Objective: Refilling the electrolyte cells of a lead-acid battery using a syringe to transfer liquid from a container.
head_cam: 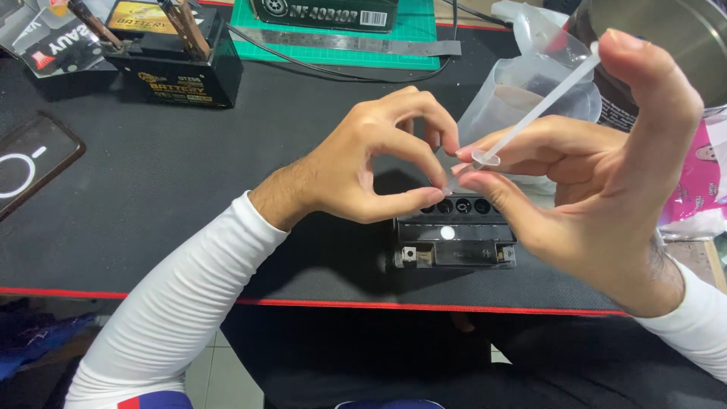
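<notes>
My right hand holds a thin translucent plastic tube slanted upward, its lower flared end pinched between thumb and fingers. My left hand meets it from the left, thumb and forefinger pinching at the tube's lower tip. Directly below both hands sits a small black battery with a row of round filler holes along its top and a white dot on its front.
A second black battery with clamps stands at the back left. A green cutting mat, a metal ruler, a clear plastic container, a phone at left and pink packaging at right lie on the black mat.
</notes>
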